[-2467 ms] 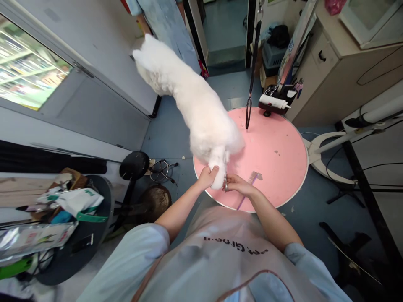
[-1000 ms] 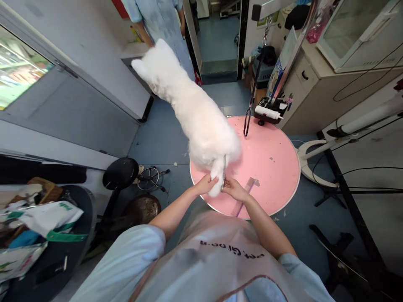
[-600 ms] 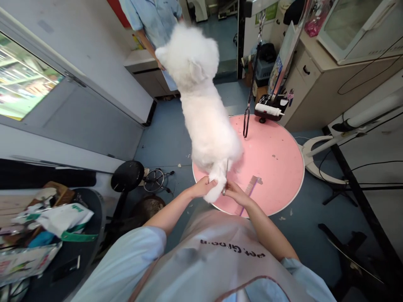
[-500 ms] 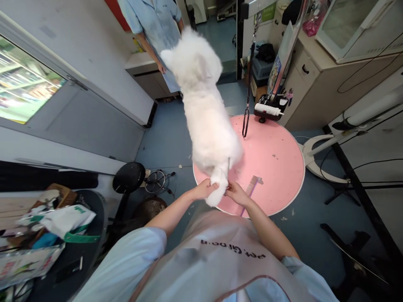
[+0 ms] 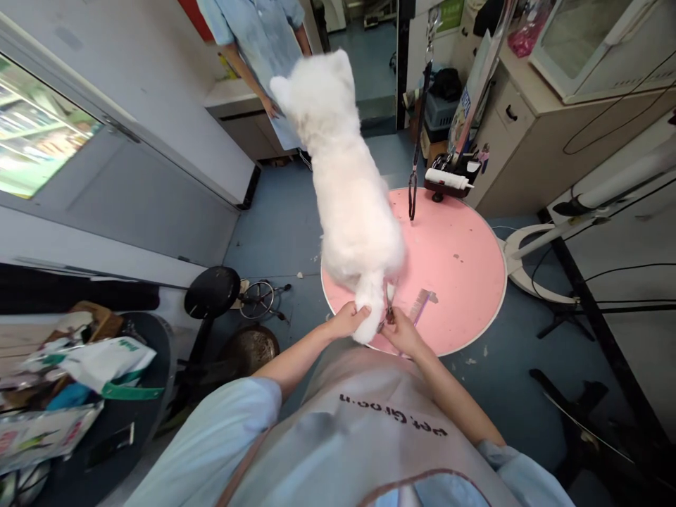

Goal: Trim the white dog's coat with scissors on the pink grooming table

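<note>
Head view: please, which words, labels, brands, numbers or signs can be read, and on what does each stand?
"Pet.Groo n": upside down, on the apron; spelling uncertain.
White bag, green lettering: too blurred.
Lower-left packet, red lettering: too blurred.
Upright bag: lettering too small and blurred.
Green panel: no text readable.
No numbers are readable.

The white dog (image 5: 353, 197) blocks the left part of the tabletop (image 5: 470, 274) and projects beyond its far-left edge. At the near edge, the left hand (image 5: 347, 320), the dog's held extremity, the scissors (image 5: 389, 303) and the right hand (image 5: 402, 334) form a close group; direct entry between the hands is obstructed. The comb (image 5: 421, 304) lies flat just beyond the right hand; passage above it is unobstructed. At the far edge, the hanging black loop (image 5: 412, 193) and the tray (image 5: 448, 191) limit access. Free surface extends from the comb to the right edge, permitting lateral entry.
</note>
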{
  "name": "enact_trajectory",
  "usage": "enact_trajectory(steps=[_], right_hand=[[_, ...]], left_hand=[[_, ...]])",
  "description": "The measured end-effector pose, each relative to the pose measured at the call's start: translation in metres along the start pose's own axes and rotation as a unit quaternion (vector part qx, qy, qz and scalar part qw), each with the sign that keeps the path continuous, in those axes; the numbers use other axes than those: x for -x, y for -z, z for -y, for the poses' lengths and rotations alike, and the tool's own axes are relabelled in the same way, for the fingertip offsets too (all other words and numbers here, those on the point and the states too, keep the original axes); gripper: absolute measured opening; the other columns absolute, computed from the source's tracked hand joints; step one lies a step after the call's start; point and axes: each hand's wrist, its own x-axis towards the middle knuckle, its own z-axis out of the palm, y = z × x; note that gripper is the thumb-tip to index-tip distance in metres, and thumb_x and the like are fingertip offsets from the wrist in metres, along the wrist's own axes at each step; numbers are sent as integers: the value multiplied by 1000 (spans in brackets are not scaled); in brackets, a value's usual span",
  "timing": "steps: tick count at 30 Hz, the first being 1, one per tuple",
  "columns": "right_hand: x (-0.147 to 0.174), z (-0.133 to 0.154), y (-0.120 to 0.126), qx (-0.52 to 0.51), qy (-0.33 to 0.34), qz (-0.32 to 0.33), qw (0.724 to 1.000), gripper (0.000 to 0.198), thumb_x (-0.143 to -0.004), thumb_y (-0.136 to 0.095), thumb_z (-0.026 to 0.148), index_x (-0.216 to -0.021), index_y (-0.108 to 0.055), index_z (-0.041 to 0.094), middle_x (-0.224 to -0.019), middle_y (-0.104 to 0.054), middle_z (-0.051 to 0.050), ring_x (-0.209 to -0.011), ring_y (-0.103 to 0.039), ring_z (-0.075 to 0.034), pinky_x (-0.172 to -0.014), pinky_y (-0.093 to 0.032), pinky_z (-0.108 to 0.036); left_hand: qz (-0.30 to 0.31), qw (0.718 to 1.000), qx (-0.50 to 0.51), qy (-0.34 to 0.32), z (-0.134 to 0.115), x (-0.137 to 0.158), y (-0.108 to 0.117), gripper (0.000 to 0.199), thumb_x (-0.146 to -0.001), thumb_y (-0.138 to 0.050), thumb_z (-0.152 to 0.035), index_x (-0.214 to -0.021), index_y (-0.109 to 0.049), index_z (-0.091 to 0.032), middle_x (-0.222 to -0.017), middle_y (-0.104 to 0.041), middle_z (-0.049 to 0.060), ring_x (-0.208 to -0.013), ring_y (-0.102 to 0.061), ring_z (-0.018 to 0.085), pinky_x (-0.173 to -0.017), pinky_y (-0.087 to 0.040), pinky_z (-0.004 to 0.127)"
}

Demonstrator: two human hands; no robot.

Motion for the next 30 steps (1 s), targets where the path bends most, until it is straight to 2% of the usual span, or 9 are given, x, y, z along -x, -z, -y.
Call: enact_trajectory(steps=[3,6,8,11,16,21,23,27,30], right_hand=[[-11,29,23,209,19,-94,973,15,-85,-54,30,-96,-55,21,-89,-61,-5,-82,-57,-22,-79,-47,-36],[-30,63,29,356,55,-120,925,33,-85,-62,38,-109,-57,17,-107,-63,-14,-98,-60,-28,-87,-45,-38],[-40,76,27,421,30,-124,898,30,-89,-59,34,-112,-57,14,-111,-63,-18,-100,-61,-30,-86,-44,-38],[-41,78,23,438,-31,-121,890,22,-96,-45,19,-114,-56,13,-113,-64,-18,-96,-64,-26,-81,-44,-34],[-22,66,12,414,-59,-131,899,28,-96,-42,17,-121,-53,16,-113,-66,-15,-98,-64,-24,-78,-44,-32],[-31,82,-7,443,-29,-193,875,38,-89,-59,38,-115,-56,11,-112,-63,-19,-104,-60,-33,-90,-43,-41],[-40,91,-10,453,-50,-215,864,32,-91,-57,36,-112,-57,12,-110,-62,-19,-101,-61,-32,-89,-42,-40],[-48,104,-12,438,-111,-221,864,23,-96,-40,18,-114,-55,15,-109,-64,-15,-93,-63,-24,-79,-43,-34],[-48,116,-19,463,-107,-240,846,27,-94,-51,32,-113,-55,14,-111,-63,-15,-99,-63,-28,-84,-43,-36]], left_hand=[[-76,996,-49,-27,20,-22,-4,67,-75,-54,-79,-77,-57,-12,-64,-55,3,-60,-48,12,-56,-39,23],[-114,987,-76,-80,34,-45,-4,38,-84,-59,-47,-91,-64,-10,-88,-70,10,-83,-61,18,-78,-51,29],[-117,983,-90,-107,38,-56,-2,27,-85,-59,-30,-101,-66,-10,-104,-72,13,-97,-64,22,-93,-51,35],[-113,981,-113,-108,40,-65,-1,22,-87,-53,-22,-99,-66,-9,-102,-72,16,-97,-65,25,-94,-51,39],[-91,980,-109,-140,41,-74,3,24,-90,-52,-23,-103,-66,-8,-106,-71,16,-101,-66,25,-97,-50,38],[-56,974,-149,-161,38,-86,17,20,-91,-52,-23,-92,-66,-8,-97,-72,14,-92,-66,22,-90,-52,35],[-35,971,-172,-165,36,-93,25,18,-91,-53,-21,-88,-65,-8,-93,-71,13,-90,-66,22,-87,-52,33],[-13,966,-198,-168,33,-105,38,24,-92,-53,-23,-103,-66,-6,-103,-71,16,-99,-66,24,-94,-52,37],[21,959,-225,-169,32,-112,45,23,-90,-53,-19,-105,-67,-9,-106,-72,17,-102,-67,27,-97,-52,41]])
